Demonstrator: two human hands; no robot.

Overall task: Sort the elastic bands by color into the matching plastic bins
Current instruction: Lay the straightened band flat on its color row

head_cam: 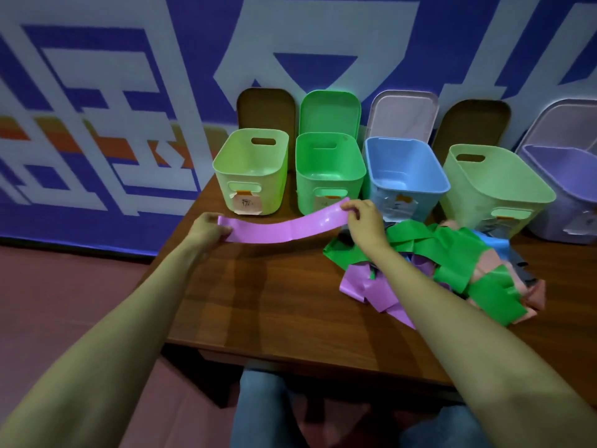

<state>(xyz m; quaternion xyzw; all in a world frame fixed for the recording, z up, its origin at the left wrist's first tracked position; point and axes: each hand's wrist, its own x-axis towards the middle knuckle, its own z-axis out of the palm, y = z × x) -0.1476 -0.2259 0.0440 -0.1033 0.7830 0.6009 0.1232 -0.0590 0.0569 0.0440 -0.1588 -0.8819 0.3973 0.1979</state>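
"Where was the purple band [284, 227]?"

"Up over the bench [274, 302], pulled out long, in front of the far-left light green bin [226, 185] and the green bin [307, 189]. The left hand [206, 229] pinched one end. The right hand [363, 215] pinched the other, fingers [350, 206] curled on it."

"And the other bands?"

"In a pile [452, 247] on the bench, near the blue bin [420, 197]."

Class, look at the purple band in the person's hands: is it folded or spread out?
Spread out. The purple band runs flat between the left hand and right hand, each gripping one end.
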